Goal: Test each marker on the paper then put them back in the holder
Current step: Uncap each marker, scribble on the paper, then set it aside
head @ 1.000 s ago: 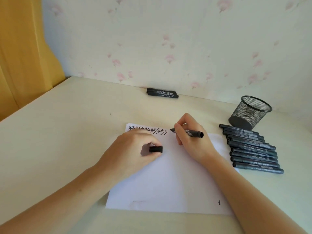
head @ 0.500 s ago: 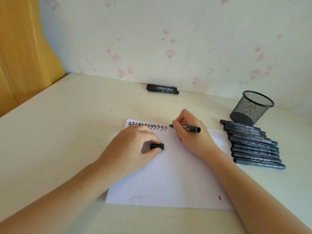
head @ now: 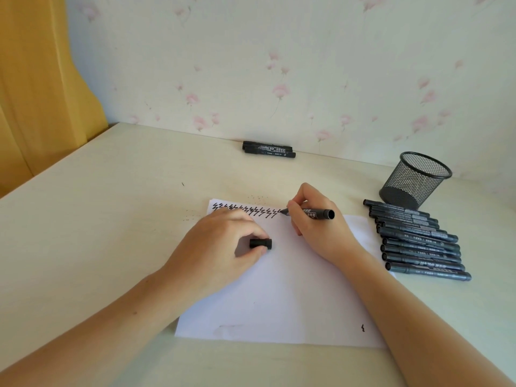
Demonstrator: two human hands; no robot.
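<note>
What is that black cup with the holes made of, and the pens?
The pen holder looks like black wire mesh, probably metal: you can see through its tiny holes. The row of markers seems to be smooth, slightly shiny black plastic with printed labels.

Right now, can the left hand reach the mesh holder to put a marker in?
Probably not easily. The left hand holds the cap, and the right hand lies between it and the mesh holder at far right.
</note>
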